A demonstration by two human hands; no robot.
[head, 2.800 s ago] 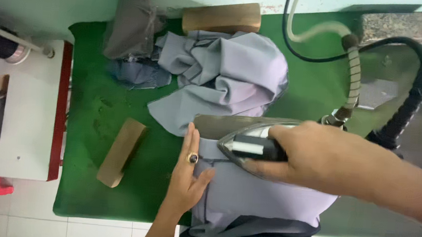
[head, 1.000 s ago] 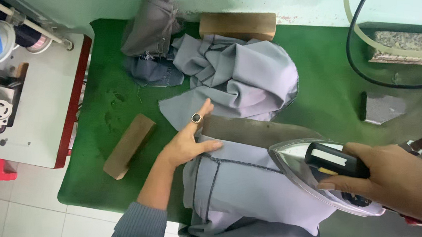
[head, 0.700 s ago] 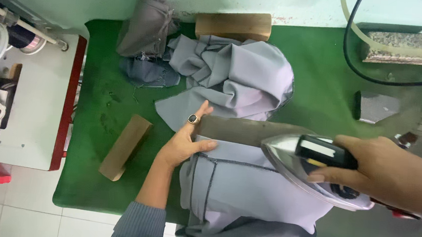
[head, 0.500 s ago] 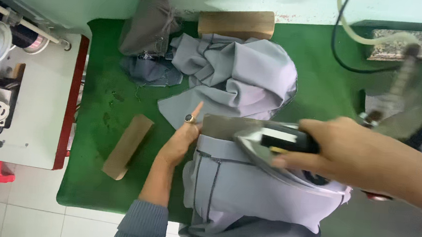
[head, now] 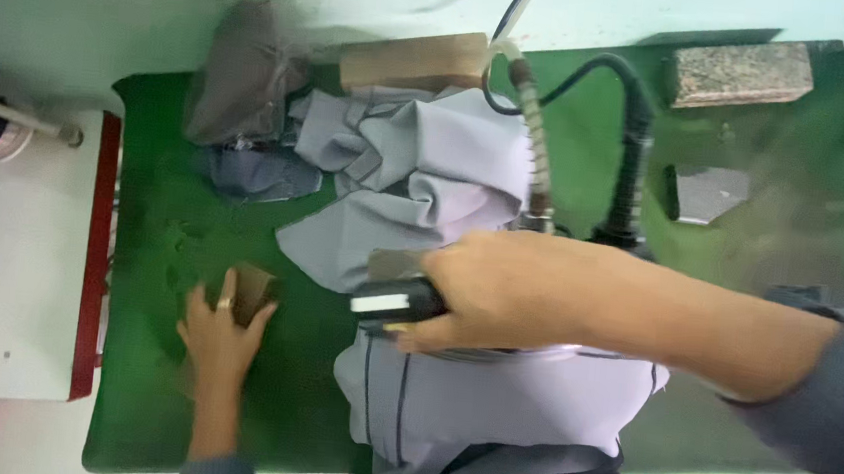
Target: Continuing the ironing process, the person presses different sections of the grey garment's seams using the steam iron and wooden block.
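My right hand [head: 527, 300] grips the black handle of a steam iron [head: 397, 303], which rests on the upper left part of a light grey garment [head: 488, 418] spread on the green padded table [head: 161, 237]. The hand hides most of the iron's body. A ribbed hose [head: 535, 146] and a black cable [head: 634, 153] run from the iron toward the back. My left hand [head: 218, 336], with a ring on one finger, lies over a small wooden block [head: 255, 292] left of the garment, fingers curled around it.
A heap of grey cloth [head: 417, 166] and darker pieces [head: 243, 83] lie at the back left. A second wooden block [head: 411, 61], a stone slab [head: 741, 72] and a grey iron rest [head: 706, 194] sit at the back. A white sewing-machine table [head: 8, 265] adjoins on the left.
My left hand has left the garment's edge and moved left onto the small wooden block. My right hand has slid the iron leftward across the garment.
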